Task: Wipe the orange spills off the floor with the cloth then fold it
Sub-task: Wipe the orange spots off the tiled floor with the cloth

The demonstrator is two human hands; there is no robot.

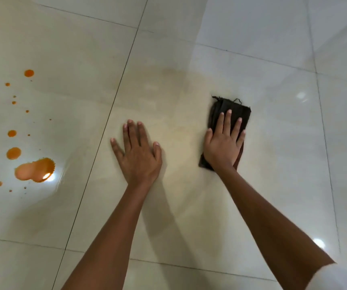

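On the glossy tiled floor [252, 49], the right hand [223, 146] presses flat-fingered on the dark cloth [234, 110], the left hand [139, 151] is splayed bare, and the orange spills [35, 169] lie well left; dragging the already smeared cloth through them may just spread a film.

Left hand [137, 151] lies flat on the floor [168, 49], square in the line between cloth [231, 109] and orange puddle [34, 170]; cloth just right of it, pressed under the right hand [223, 145], strip of open tile between; puddle well left of it, smaller drops [13, 153] also well left; open tile beyond its fingertips; its forearm bars the near side.
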